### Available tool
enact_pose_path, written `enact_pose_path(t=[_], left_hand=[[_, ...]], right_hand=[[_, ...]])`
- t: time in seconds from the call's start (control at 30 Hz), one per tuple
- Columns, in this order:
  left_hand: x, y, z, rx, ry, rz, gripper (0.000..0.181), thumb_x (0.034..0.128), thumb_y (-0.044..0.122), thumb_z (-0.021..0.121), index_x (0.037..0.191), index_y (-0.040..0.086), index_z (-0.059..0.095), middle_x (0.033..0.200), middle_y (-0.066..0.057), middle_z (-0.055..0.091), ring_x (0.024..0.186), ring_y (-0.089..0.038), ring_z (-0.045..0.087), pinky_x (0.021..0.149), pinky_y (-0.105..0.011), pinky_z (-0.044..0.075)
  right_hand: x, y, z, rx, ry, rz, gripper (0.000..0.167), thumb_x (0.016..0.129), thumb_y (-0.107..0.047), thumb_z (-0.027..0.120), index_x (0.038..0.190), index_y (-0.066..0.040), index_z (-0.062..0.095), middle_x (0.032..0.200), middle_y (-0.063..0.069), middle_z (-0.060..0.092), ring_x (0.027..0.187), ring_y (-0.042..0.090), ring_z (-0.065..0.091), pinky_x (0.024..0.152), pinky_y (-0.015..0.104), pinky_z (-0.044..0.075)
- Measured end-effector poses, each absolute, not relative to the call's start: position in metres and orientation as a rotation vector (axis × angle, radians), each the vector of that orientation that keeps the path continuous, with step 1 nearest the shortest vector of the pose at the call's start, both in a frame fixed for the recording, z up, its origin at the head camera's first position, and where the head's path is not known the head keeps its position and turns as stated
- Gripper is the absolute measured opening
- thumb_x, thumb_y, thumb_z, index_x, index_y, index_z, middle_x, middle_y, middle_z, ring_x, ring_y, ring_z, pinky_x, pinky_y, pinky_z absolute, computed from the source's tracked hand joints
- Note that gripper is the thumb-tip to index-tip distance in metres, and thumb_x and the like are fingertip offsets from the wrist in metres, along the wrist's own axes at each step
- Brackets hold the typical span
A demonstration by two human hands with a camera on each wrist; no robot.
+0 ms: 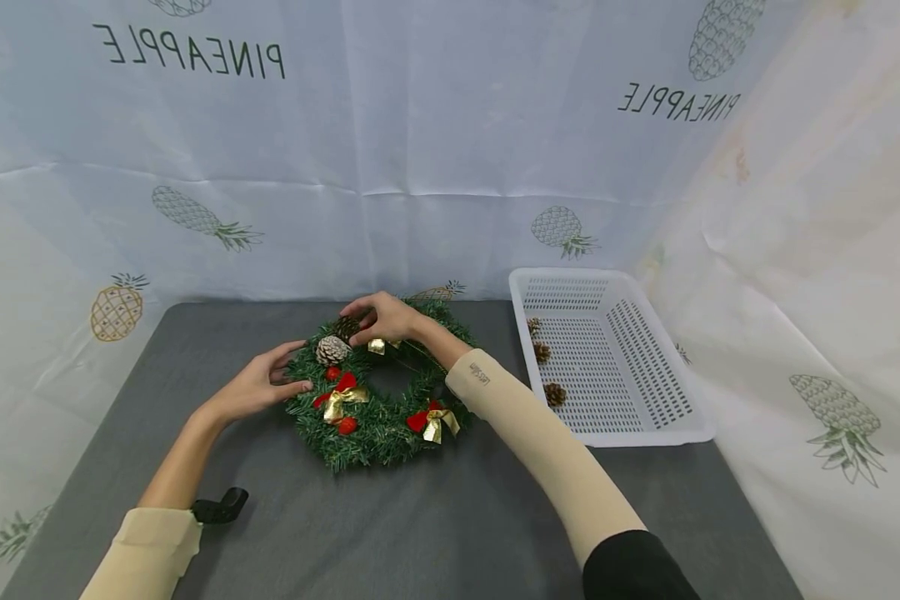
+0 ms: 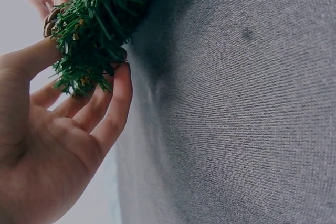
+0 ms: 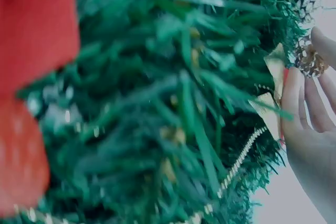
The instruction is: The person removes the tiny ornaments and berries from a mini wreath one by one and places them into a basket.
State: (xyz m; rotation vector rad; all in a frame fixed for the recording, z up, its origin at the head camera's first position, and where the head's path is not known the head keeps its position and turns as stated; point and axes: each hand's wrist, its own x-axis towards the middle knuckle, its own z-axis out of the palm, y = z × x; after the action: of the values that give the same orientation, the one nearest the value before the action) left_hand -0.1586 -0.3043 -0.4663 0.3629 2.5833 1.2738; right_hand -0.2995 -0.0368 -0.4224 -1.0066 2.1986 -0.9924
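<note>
A green artificial wreath (image 1: 375, 437) lies on the grey-covered table, dressed with red-and-gold bows (image 1: 341, 400) and red balls (image 1: 347, 426). My left hand (image 1: 258, 383) holds its left edge; in the left wrist view the fingers (image 2: 122, 90) curl beneath the greenery while the thumb lies over it. At the wreath's upper left, my right hand (image 1: 392, 318) pinches a brown pine cone (image 1: 347, 327), also visible in the right wrist view between thumb and fingers (image 3: 310, 100). Just beside it sits a white-tipped pine cone (image 1: 332, 351). Whether the brown cone touches the wreath, I cannot tell.
To the right stands a white perforated basket (image 1: 648, 439), with several small pine cones (image 1: 555, 394) along its left side. A pale curtain (image 1: 450, 108) printed with pineapples hangs behind the table. A black strap piece (image 1: 221, 506) juts from my left wrist.
</note>
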Motion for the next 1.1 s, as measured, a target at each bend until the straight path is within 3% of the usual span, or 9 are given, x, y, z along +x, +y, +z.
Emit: enact_pose_path(t=[0.23,1.1], left_hand=[[-0.158,-0.304,-0.465,0.362,2.590,1.263,0.085,0.1057,0.022,0.074,0.169,-0.006,0.025,0.171,-0.044,0.023,0.152,-0.070,0.032,0.115,-0.078,0.044],[-0.158,-0.304,-0.462,0.369,2.604,1.236,0.086,0.1057,0.021,0.074,0.169,-0.007,0.024,0.170,-0.045,0.023,0.150,-0.070,0.034,0.112,-0.077,0.047]], right_hand=[[-0.303,-0.025,-0.408,-1.025,2.185,-1.019,0.057,0.102,-0.015,0.078,0.156,-0.008,0.059,0.164,0.016,0.055,0.143,0.035,0.062,0.109,0.032,0.059],[-0.313,0.024,-0.379,-0.972,2.198,-1.186,0.059,0.101,-0.018,0.081,0.155,-0.011,0.060,0.161,0.012,0.059,0.146,0.031,0.060,0.118,0.038,0.054]])
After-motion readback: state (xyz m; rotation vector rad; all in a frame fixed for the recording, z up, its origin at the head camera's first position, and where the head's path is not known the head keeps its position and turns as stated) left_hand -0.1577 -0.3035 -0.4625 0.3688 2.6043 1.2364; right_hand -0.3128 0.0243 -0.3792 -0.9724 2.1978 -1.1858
